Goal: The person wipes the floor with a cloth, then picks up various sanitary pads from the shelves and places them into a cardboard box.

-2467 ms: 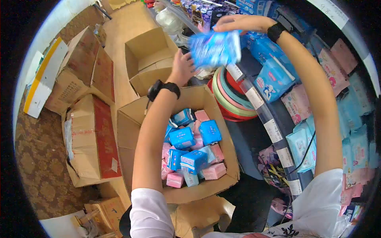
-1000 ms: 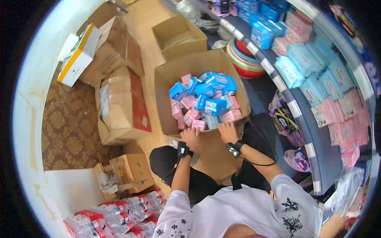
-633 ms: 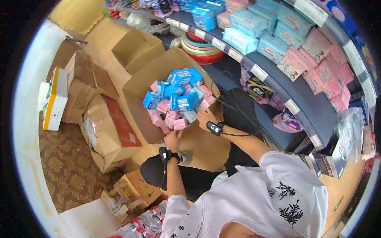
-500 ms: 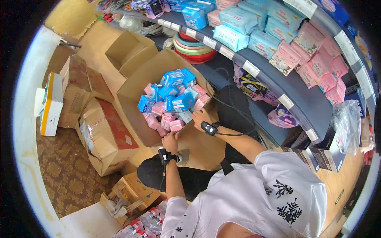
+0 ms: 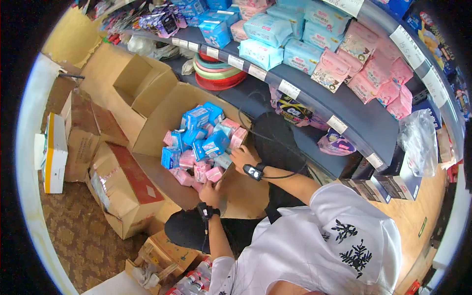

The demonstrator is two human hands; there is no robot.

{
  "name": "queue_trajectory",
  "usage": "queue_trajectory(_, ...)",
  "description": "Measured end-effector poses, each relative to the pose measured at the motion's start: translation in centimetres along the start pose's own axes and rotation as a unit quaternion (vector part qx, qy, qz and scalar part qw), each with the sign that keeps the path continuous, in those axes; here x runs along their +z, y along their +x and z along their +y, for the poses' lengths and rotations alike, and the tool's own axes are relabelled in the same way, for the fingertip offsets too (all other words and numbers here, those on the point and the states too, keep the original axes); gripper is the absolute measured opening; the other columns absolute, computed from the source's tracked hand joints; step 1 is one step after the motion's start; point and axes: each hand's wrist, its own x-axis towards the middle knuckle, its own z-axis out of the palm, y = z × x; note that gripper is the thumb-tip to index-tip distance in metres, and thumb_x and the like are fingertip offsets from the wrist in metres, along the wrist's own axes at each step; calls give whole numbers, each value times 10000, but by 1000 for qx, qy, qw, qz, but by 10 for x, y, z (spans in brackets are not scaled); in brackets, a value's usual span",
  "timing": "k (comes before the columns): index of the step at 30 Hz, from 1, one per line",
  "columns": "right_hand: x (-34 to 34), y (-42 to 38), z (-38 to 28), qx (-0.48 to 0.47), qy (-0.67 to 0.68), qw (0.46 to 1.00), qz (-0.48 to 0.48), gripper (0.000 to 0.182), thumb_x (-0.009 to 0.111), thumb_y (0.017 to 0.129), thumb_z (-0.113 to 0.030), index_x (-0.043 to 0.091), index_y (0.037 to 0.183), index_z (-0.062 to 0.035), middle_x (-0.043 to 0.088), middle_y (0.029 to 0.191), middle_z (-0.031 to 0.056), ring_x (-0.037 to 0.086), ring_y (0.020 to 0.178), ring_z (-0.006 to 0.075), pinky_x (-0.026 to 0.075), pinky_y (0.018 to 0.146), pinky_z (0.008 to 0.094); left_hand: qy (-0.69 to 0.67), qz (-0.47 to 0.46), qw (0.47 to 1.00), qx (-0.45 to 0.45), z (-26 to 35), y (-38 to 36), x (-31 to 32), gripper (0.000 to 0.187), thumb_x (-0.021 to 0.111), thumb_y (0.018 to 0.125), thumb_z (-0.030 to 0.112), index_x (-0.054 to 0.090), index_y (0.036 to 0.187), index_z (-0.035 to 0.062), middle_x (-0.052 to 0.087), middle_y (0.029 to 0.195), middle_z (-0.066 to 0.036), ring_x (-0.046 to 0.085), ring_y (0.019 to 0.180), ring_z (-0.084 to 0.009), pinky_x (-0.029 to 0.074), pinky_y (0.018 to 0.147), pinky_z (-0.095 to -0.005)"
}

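An open cardboard box (image 5: 169, 183) stands in front of my knees, heaped with small blue packs (image 5: 194, 118) and pink packs (image 5: 186, 159). My left hand (image 5: 210, 193) is closed over the near rim, its fingertips close to the nearest pink packs. Higher up on the right side, my right hand (image 5: 242, 159) bends its fingers over the edge beside a pale grey-blue pack (image 5: 223, 161). Both hands appear to grip the box; their fingertips are partly hidden. Each wrist wears a black band with a small device, and a thin cable runs from the right one.
Shelving on the right carries light blue packs (image 5: 265, 29) and pink packs (image 5: 332, 71). Red and green basins (image 5: 220, 81) sit on the lower shelf. Closed cartons (image 5: 125, 189) stand at the left, a smaller open carton (image 5: 145, 81) behind. Bottles (image 5: 196, 278) lie near my left side.
The view has shifted, so the shelf sits further left and the box lower in the picture. Both hands stay at the box's near edges.
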Motion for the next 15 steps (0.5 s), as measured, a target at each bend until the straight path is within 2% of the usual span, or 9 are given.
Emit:
queue_trajectory(3,3,0,-2,8,17,1000,9,455,664,583,-264,519,955,-45,479,937,89,420,981,239,271,895,396,13,-16,1000,-22,3,2,0,443,541,750,479,587,883,58,587,778,-134,566,684,-316,444,576,-400)
queue_trajectory(5,1,0,-4,22,14,1000,7,448,667,582,-254,519,948,-44,479,928,90,420,981,241,275,900,390,30,-12,999,-17,3,3,0,379,568,757,405,564,780,27,583,779,-116,557,701,-301,442,611,-387)
queue_trajectory(7,2,-1,-3,9,37,999,30,437,667,572,-236,517,934,-42,479,916,88,423,975,244,276,905,399,17,-18,1000,6,-2,2,3,377,564,763,393,568,814,19,585,776,-120,555,705,-301,439,616,-386)
queue_trajectory(9,8,0,-3,22,36,998,36,417,653,558,-209,509,918,-56,478,928,98,425,989,251,272,915,416,-5,31,999,29,-2,3,7,365,562,766,383,573,835,24,581,762,-117,553,704,-303,434,616,-390)
queue_trajectory(10,11,-1,-3,20,47,997,54,403,647,561,-201,507,911,-58,477,927,100,424,992,252,270,917,420,0,11,1000,1,0,3,5,345,568,760,373,573,843,39,573,749,-113,550,703,-300,430,611,-391)
queue_trajectory(11,10,-1,-3,16,58,995,73,389,641,565,-193,505,904,-61,476,927,102,424,995,252,268,918,423,-4,8,1000,9,2,3,6,345,568,760,373,573,843,39,573,749,-113,550,703,-300,430,611,-391)
queue_trajectory(15,9,-1,-2,16,53,997,52,353,616,572,-177,501,884,-59,473,917,102,423,989,252,262,919,419,-30,55,997,40,-4,3,13,317,583,743,365,570,812,56,573,746,-106,547,698,-298,426,598,-386)
